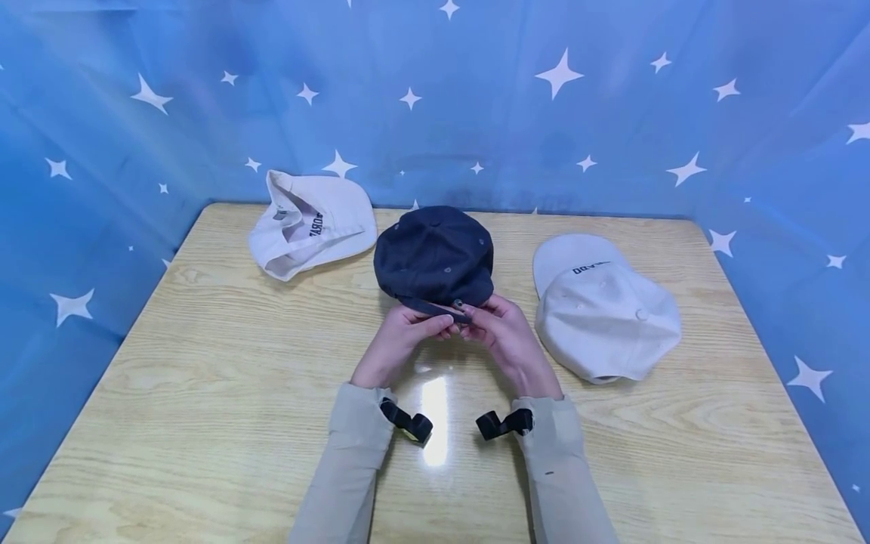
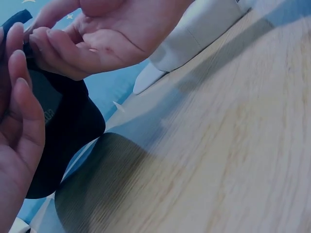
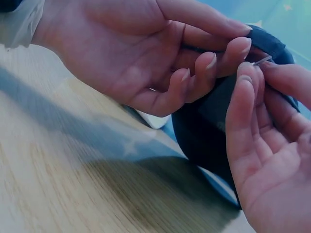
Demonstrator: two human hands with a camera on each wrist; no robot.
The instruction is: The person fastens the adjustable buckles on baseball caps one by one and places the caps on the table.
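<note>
Both hands hold a dark navy baseball cap [image 1: 433,253] above the table, its crown toward the far side and its back strap [image 1: 428,306] toward the person. My left hand [image 1: 396,338] pinches the strap between thumb and fingers. At the strap's other end, my right hand [image 1: 508,340] pinches the part beside a small metal buckle [image 3: 262,60]. The fingertips of the two hands nearly meet there. Below the hands, the cap's dark brim [image 2: 80,138] hangs close over the table in the left wrist view; part of the cap is hidden behind the fingers.
A white cap [image 1: 340,204] lies on its side at the back left, its opening and strap showing. Another white cap [image 1: 605,310] rests crown up to the right, close to the right hand. Blue star-patterned cloth [image 1: 476,113] surrounds the wooden table [image 1: 224,393].
</note>
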